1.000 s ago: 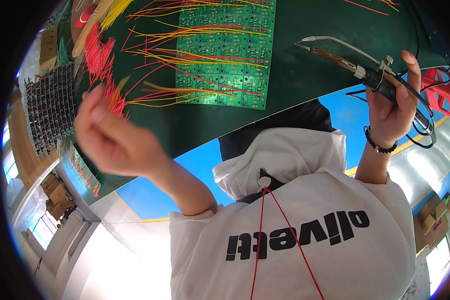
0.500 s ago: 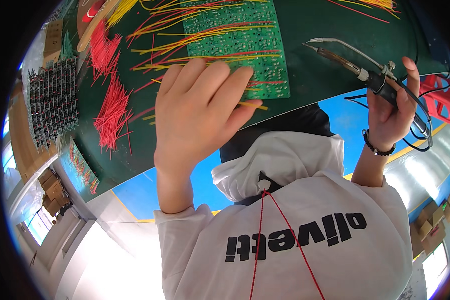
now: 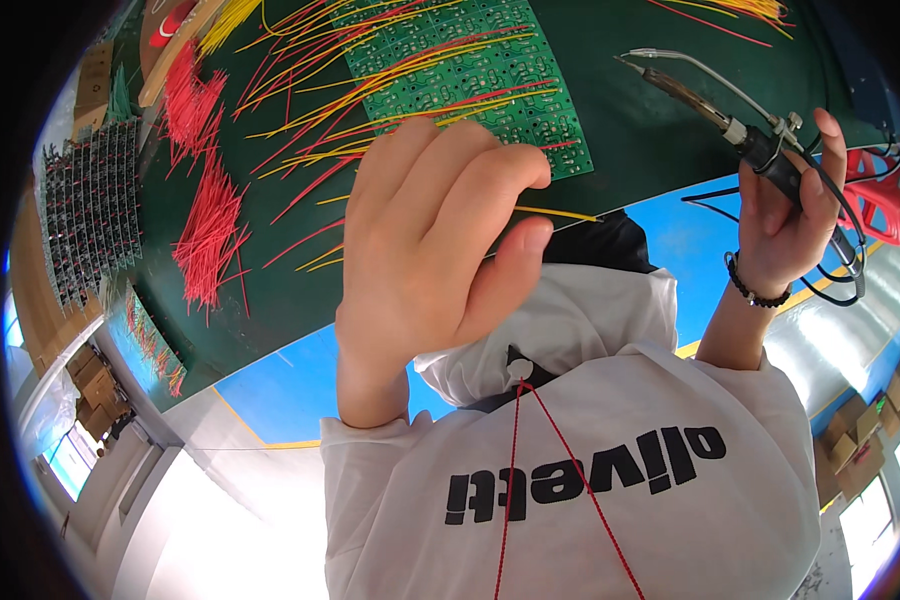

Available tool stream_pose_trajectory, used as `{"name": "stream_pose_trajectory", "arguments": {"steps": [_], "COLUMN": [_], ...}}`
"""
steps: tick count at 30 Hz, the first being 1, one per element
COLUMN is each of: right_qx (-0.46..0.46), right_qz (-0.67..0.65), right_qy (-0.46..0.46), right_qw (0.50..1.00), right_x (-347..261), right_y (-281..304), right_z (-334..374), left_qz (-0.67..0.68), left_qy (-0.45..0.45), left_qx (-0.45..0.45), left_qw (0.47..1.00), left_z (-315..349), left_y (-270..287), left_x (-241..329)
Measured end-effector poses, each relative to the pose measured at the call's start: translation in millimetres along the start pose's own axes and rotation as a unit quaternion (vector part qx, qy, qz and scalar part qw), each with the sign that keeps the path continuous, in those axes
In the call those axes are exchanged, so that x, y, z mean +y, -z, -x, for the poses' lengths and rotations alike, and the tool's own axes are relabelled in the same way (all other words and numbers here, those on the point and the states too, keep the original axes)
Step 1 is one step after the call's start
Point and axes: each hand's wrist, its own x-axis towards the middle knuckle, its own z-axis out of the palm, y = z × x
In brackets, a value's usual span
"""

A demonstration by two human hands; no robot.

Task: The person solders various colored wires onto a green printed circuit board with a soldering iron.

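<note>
My left hand (image 3: 435,235) is over the near edge of the green circuit board (image 3: 515,120), its fingers curled. A yellow wire (image 3: 558,213) juts out to the right between thumb and index finger. Its grip inside the palm is hidden. Red and yellow wire ends show to the left of this hand. Rows of red and yellow wires lie across the board and stick out past its left side. My right hand (image 3: 785,215) is closed around a soldering iron (image 3: 760,150) with a thin metal feed tube (image 3: 705,75) clamped along it. The iron's tip points up-left, off the board.
Piles of red wires (image 3: 210,235) lie on the dark green table (image 3: 270,310) at left, beside a stack of populated circuit boards (image 3: 92,215). More yellow and red wires (image 3: 740,8) lie at the far right. A red stool (image 3: 880,200) stands beyond the iron's cable.
My left hand has shifted right and nearer to me, and the thumb has opened away from the index finger. More yellow wire shows to its right. The right hand has barely moved.
</note>
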Motion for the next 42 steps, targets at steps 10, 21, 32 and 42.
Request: {"name": "stream_pose_trajectory", "arguments": {"steps": [10,21,32,42], "right_qx": [0.009,0.075,-0.088,-0.097], "right_qz": [0.033,0.137,0.002,-0.065], "right_qy": [-0.015,-0.04,-0.059,-0.075], "right_qw": [0.999,0.987,0.994,0.99], "right_x": [1,0,2,10], "right_y": [-1,-22,21,36], "right_z": [6,6,17,20], "left_qz": [-0.045,-0.061,-0.066,-0.071], "left_qy": [-0.02,-0.026,-0.009,-0.014], "left_qx": [0.083,0.086,0.079,0.092], "left_qw": [0.995,0.994,0.995,0.993], "left_z": [-3,-7,-4,-5], "left_y": [-14,-23,-25,-28], "left_x": [-12,-19,-18,-18]}}
